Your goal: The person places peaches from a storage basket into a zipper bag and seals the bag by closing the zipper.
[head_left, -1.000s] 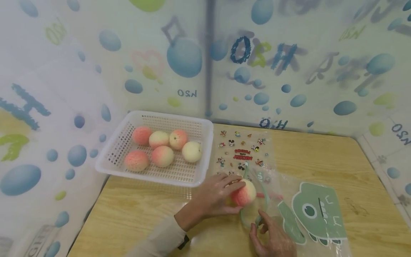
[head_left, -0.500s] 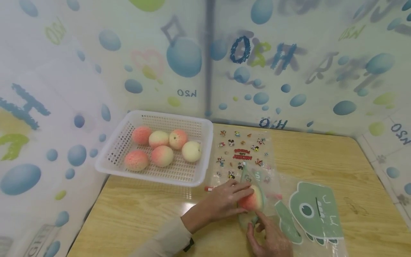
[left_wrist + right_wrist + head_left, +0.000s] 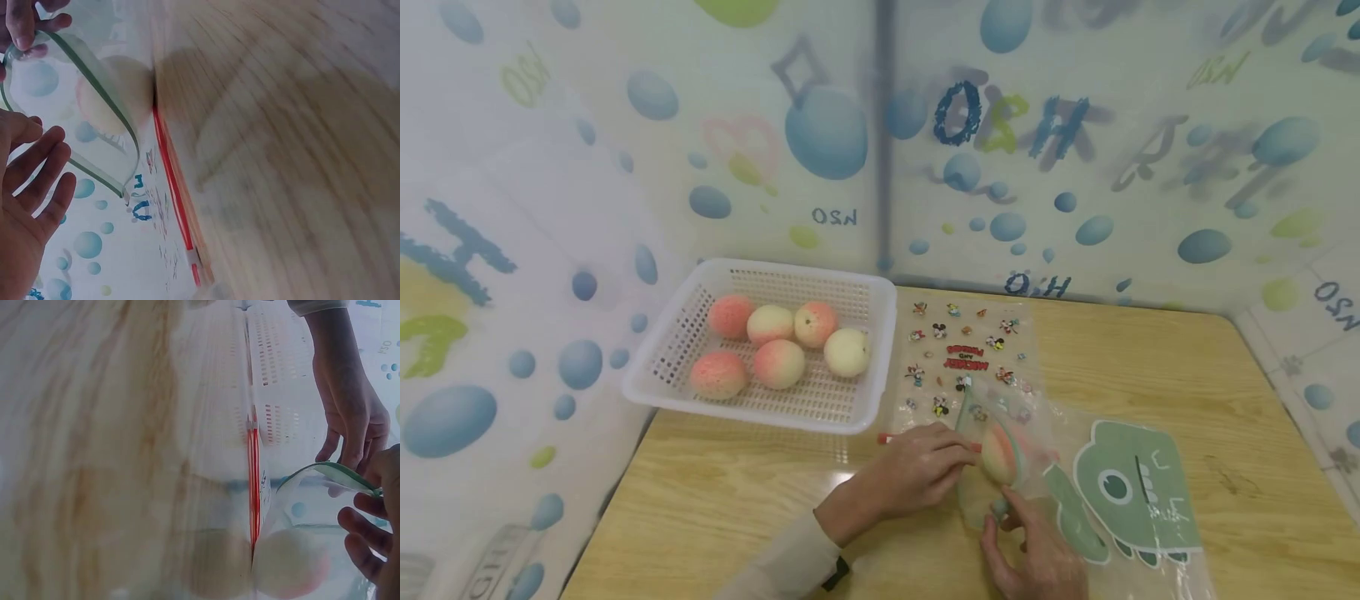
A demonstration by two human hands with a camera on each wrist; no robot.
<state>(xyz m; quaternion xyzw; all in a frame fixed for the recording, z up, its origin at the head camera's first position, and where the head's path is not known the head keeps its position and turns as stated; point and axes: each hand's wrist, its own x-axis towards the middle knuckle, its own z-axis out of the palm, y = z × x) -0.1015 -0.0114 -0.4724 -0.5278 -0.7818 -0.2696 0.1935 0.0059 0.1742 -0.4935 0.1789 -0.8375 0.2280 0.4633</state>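
A red-and-cream peach lies inside a clear zip bag with a green dinosaur print. The green-edged mouth of this bag gapes toward the left. My left hand is at the mouth, just left of the peach and apart from it. In the left wrist view its fingers are loosely extended, with nothing between them. My right hand pinches the near edge of the mouth between thumb and finger. Part of the right hand is cut off in the right wrist view.
A white plastic basket with several peaches stands at the back left. Beside it a clear zip bag with small cartoon prints and a red seal lies flat on the wooden table, partly under the dinosaur bag. Patterned walls enclose the table.
My left hand carried the peach rightward into the bag's mouth and let go of it. It has since drawn back slightly left. The right hand keeps its hold on the bag edge.
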